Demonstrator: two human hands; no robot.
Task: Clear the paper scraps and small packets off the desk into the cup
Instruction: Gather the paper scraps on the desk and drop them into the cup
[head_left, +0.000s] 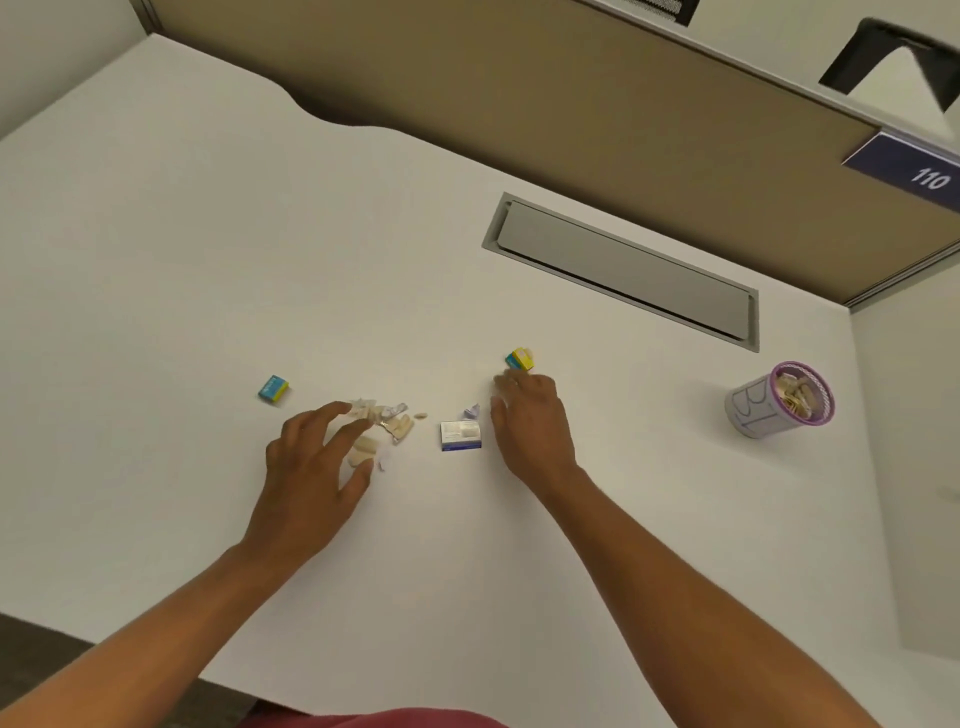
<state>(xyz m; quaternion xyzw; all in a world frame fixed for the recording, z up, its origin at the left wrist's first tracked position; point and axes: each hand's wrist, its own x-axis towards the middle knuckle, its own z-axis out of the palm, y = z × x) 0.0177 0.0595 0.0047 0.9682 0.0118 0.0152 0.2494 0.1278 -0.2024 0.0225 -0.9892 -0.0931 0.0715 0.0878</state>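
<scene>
Your cup stands well off to your right on the bench, and it already holds a load of tan scraps, so part of the clearing looks done. Plenty is left, though.

Your left hand hovers over the scrap pile, its fingers spread and loosely curved with the tips at the pile's near edge; you grip nothing with it yet as far as can be seen. The pile is a loose mix of crumpled paper and tan bits, lying between your two hands.

Your right hand reaches toward the yellow-and-teal packet, fingers bunched forward just short of it or barely touching; whether you already pinch something small under those fingertips cannot be told, since a pale bit shows at their left edge.

Also on the bench: a blue-and-white box just beside your right hand, a small purple scrap just behind that box, and a second teal packet apart to the left of the pile.

So the judgement is roughly midway: cup partly filled, three packets and the whole pile waiting
</scene>
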